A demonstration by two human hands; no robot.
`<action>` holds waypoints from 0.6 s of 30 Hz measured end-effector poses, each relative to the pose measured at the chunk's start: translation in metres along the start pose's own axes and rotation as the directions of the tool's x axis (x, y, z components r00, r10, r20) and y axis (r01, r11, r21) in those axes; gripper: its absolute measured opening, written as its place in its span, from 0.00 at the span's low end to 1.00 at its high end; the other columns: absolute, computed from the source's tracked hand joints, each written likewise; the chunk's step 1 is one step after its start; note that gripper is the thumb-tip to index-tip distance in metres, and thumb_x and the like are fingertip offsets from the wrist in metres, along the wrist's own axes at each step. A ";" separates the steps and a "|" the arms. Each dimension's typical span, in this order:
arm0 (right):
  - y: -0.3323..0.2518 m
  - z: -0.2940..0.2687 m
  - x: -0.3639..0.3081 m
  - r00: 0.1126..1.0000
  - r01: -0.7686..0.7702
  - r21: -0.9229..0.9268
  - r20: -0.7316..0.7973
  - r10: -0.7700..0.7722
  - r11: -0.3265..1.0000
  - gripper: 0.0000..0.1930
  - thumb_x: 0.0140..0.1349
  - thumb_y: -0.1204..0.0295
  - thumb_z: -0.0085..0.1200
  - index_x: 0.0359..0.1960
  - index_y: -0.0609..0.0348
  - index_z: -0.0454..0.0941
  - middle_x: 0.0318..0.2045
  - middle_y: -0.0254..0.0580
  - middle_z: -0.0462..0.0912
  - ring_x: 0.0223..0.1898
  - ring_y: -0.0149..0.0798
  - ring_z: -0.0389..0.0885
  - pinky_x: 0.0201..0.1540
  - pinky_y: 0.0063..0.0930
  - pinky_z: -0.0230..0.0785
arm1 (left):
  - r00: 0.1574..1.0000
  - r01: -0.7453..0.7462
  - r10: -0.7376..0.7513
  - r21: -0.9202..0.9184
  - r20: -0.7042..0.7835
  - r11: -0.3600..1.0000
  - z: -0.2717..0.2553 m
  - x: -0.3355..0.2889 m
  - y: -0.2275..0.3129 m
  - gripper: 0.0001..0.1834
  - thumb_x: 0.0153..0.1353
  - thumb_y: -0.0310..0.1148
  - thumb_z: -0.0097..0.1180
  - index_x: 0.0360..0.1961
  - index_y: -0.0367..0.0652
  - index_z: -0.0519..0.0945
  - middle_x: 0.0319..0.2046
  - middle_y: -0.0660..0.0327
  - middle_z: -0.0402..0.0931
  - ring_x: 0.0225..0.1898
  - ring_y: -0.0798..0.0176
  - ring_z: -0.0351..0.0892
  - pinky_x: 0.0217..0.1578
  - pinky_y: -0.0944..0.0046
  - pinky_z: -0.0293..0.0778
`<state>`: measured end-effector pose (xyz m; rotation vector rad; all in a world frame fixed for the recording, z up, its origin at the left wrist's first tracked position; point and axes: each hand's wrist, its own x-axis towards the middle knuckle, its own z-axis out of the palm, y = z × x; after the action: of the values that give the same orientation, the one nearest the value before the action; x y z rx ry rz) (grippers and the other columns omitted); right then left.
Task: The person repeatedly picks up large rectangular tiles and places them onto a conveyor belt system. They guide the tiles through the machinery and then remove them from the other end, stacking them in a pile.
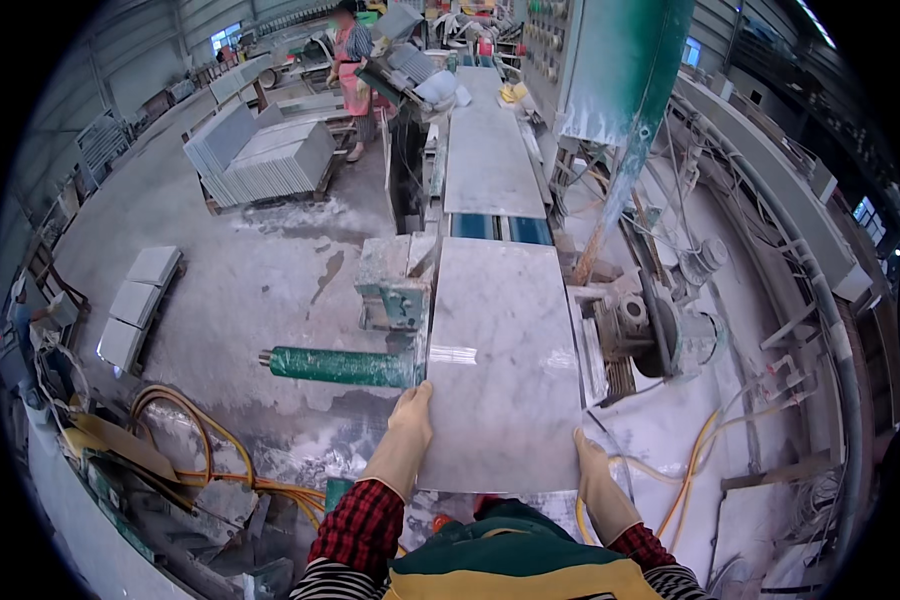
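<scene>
The left hand (402,435) and the right hand (602,480) hold a big grey slab (500,350), one on each side, close to its near end. Their fingers (422,398) seem to grip its edges, but I can't see the ones tucked underneath.

The slab lies flat, lined up with the blue belt (473,227). Another slab, the far slab (492,150), sits ahead on the belt, with a gap between the two.

So the lining up looks mostly done. Letting go is not done yet. I can't tell if the slab is coming or going. Over on the floor, a slab stack (280,160) stands on the left.
</scene>
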<state>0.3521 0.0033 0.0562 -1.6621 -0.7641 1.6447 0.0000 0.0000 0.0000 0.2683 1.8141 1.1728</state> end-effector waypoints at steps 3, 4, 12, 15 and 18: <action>0.014 0.024 0.010 0.998 -0.069 -0.002 0.007 0.069 0.998 0.38 0.72 0.43 0.56 0.62 0.72 0.75 0.55 0.50 0.83 0.55 0.42 0.80 0.58 0.35 0.73 | 0.990 0.052 -0.046 0.043 -0.133 0.998 -0.014 0.014 0.005 0.28 0.64 0.56 0.60 0.56 0.48 0.81 0.46 0.60 0.83 0.46 0.60 0.80 0.53 0.60 0.74; 0.001 0.014 0.026 0.999 -0.047 0.015 0.014 0.046 0.999 0.37 0.72 0.44 0.55 0.62 0.73 0.75 0.55 0.49 0.83 0.54 0.42 0.80 0.58 0.35 0.73 | 0.984 0.075 -0.054 0.116 -0.171 0.990 0.013 -0.014 0.048 0.28 0.64 0.56 0.61 0.56 0.48 0.81 0.44 0.61 0.82 0.45 0.61 0.80 0.51 0.60 0.75; -0.005 -0.007 0.075 0.990 -0.106 0.088 0.104 0.097 0.991 0.33 0.74 0.46 0.53 0.59 0.71 0.76 0.52 0.47 0.84 0.50 0.38 0.82 0.53 0.32 0.76 | 0.975 -0.212 0.223 0.410 0.022 0.887 -0.007 -0.054 0.029 0.29 0.70 0.53 0.57 0.61 0.42 0.76 0.42 0.61 0.81 0.42 0.65 0.80 0.46 0.60 0.76; -0.023 -0.005 0.044 0.953 -0.230 0.062 0.215 0.212 0.971 0.32 0.75 0.45 0.50 0.57 0.70 0.77 0.50 0.49 0.85 0.42 0.39 0.85 0.46 0.31 0.79 | 0.980 -0.039 -0.034 0.361 0.194 0.932 -0.067 -0.071 -0.030 0.30 0.74 0.53 0.55 0.61 0.35 0.74 0.46 0.54 0.82 0.42 0.64 0.84 0.44 0.63 0.80; -0.011 -0.026 0.031 0.900 -0.357 -0.043 0.252 0.356 0.933 0.34 0.74 0.43 0.50 0.52 0.72 0.79 0.40 0.54 0.87 0.30 0.38 0.85 0.35 0.29 0.79 | 0.875 0.273 -0.275 0.061 0.399 0.960 -0.044 -0.111 0.002 0.30 0.77 0.54 0.49 0.58 0.33 0.72 0.46 0.48 0.83 0.43 0.61 0.86 0.47 0.63 0.83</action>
<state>0.3794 0.0334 0.0459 -1.6788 -0.5969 2.1485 0.0259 -0.0926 0.0711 0.2262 1.4328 0.8409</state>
